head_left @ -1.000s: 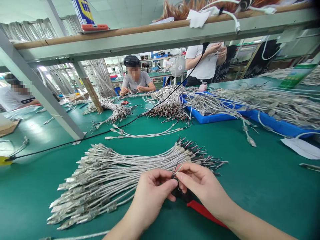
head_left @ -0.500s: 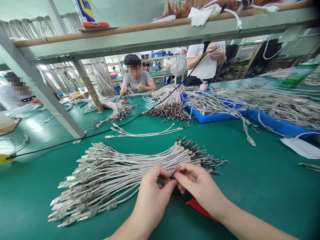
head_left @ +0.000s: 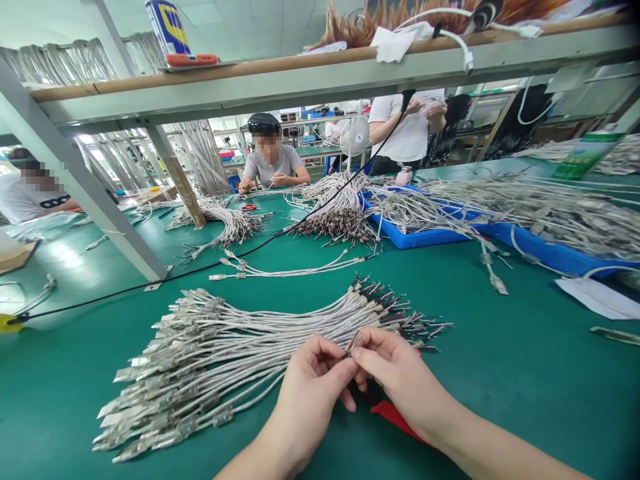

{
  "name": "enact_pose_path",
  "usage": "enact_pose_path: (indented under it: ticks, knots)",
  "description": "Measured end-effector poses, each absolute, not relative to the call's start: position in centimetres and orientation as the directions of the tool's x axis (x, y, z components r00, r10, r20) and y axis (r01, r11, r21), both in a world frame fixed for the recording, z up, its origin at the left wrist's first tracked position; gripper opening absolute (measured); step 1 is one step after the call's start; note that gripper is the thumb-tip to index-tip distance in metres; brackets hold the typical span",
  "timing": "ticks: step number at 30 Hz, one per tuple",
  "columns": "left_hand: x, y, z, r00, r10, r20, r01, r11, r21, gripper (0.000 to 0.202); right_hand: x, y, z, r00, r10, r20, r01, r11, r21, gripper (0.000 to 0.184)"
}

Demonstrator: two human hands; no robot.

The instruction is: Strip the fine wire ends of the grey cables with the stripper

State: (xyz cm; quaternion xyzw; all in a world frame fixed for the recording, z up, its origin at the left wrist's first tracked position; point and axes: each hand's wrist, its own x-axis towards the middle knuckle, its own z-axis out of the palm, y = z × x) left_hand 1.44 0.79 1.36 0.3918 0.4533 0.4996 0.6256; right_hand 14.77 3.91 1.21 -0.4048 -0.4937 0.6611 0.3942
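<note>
Lower fingers point(head_left: 349, 401) of the left grip point(head_left: 313, 381) have dropped into view, it and the right grip point(head_left: 393, 363) pinched on thin wires point(head_left: 353, 341) between them, best held steady.

"W" on the blue-and-yellow can point(head_left: 170, 28)

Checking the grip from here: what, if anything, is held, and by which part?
The left hand and right hand pinch thin reddish and dark wires just below their visible tips.

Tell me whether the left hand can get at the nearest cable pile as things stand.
Probably yes: the cable pile lies close beside the left hand, with nothing visible between them, though it would likely have to release the thin wires first.
</note>
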Motion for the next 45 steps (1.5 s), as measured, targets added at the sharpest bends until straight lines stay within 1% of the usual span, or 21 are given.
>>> enact_pose_path:
  ticks: [4, 7, 12, 17, 21, 28, 35, 41, 43, 45]
  knots:
    - [1.3, 0.7, 1.6, 0.140, 0.974, -0.177, -0.403, 0.219, 0.889, 0.027, 14.8, 3.9, 1.5, -0.380, 0.903, -0.201, -0.206, -0.294, -0.933, 0.019]
    - [1.1, 0.6, 1.6, 0.183, 0.963, -0.196, -0.447, 0.259, 0.856, 0.026, 14.8, 3.9, 1.6, -0.394, 0.895, -0.209, -0.246, -0.322, -0.914, 0.020]
    - [0.9, 0.6, 1.4, 0.188, 0.960, -0.208, -0.411, 0.269, 0.871, 0.026, 14.9, 3.9, 1.7, -0.376, 0.909, -0.180, -0.194, -0.267, -0.944, 0.024]
    - [1.0, 0.5, 1.4, 0.201, 0.952, -0.229, -0.383, 0.292, 0.876, 0.027, 15.0, 4.0, 1.9, -0.363, 0.927, -0.099, -0.172, -0.171, -0.970, 0.028]
    - [0.9, 0.4, 1.5, 0.203, 0.950, -0.238, -0.389, 0.302, 0.870, 0.028, 15.1, 4.2, 1.8, -0.379, 0.923, -0.068, -0.163, -0.138, -0.977, 0.032]
    - [0.6, 0.5, 1.8, 0.221, 0.935, -0.279, -0.361, 0.344, 0.867, 0.030, 15.3, 4.2, 1.7, -0.387, 0.921, -0.041, -0.100, -0.086, -0.991, 0.029]
    - [0.3, 0.6, 1.5, 0.245, 0.919, -0.308, -0.311, 0.376, 0.873, 0.028, 15.3, 4.3, 1.9, -0.418, 0.906, -0.074, -0.094, -0.124, -0.988, 0.026]
    - [0.4, 0.5, 1.2, 0.234, 0.915, -0.328, -0.210, 0.377, 0.902, 0.029, 15.3, 4.3, 1.6, -0.432, 0.898, -0.082, -0.064, -0.122, -0.991, 0.019]
    - [0.6, 0.5, 1.2, 0.206, 0.921, -0.331, -0.216, 0.373, 0.903, 0.029, 15.2, 4.3, 1.3, -0.415, 0.905, -0.097, -0.073, -0.139, -0.988, 0.019]
    - [0.8, 0.5, 1.2, 0.184, 0.931, -0.315, -0.258, 0.355, 0.899, 0.031, 15.1, 4.2, 1.2, -0.402, 0.910, -0.103, -0.098, -0.155, -0.983, 0.020]
